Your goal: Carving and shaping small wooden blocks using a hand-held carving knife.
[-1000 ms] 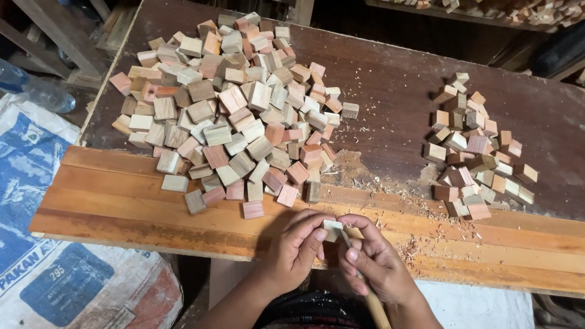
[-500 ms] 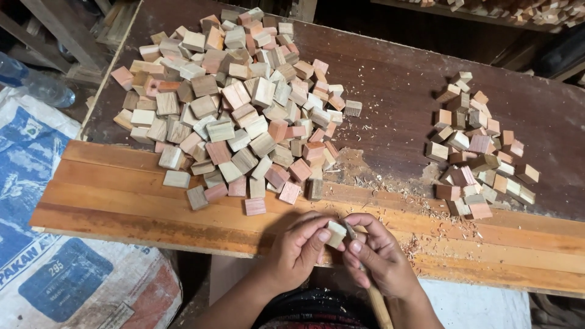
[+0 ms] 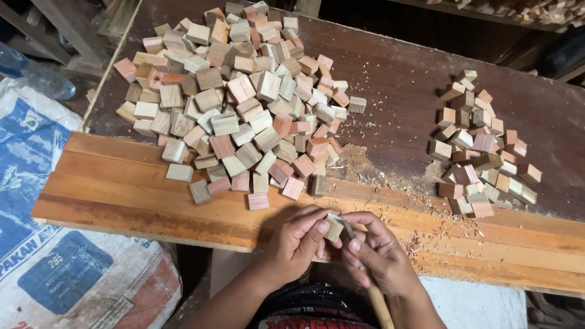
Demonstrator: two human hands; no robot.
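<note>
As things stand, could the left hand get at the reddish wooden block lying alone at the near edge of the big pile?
Probably yes. The left hand lies just below that reddish wooden block, with only bare orange plank between them, but its fingers are pinching a small pale wooden block, so it would need to free them.

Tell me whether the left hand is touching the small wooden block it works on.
Touching. The head view shows the left hand with its thumb and fingertips pressed against the small wooden block, no gap between them, above the orange plank.
</note>
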